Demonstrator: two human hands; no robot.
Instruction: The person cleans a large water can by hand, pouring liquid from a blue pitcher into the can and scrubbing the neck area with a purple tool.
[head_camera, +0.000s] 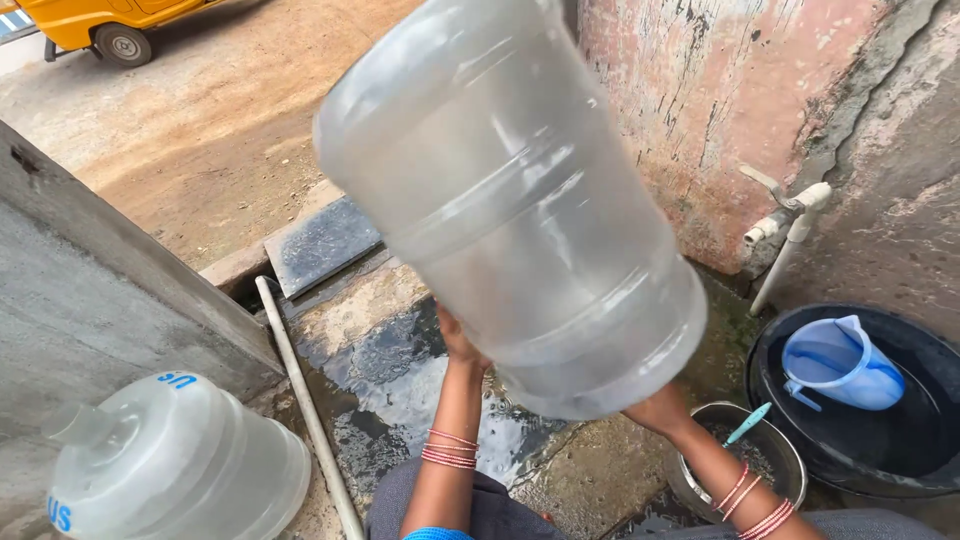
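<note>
I hold a big clear plastic water jug up in front of me, tilted, with its wide base toward me and its far end out of frame at the top. My left hand presses on its lower left side, near the base. My right hand supports the base from below and is mostly hidden by the jug. Both wrists wear thin red and pink bangles. Wet concrete ground lies beneath the jug.
A second clear jug stands at the lower left by a grey wall. A white pipe runs along the ground. A wall tap, a black tub holding a blue mug, and a metal pot sit at right. A yellow vehicle is parked far off.
</note>
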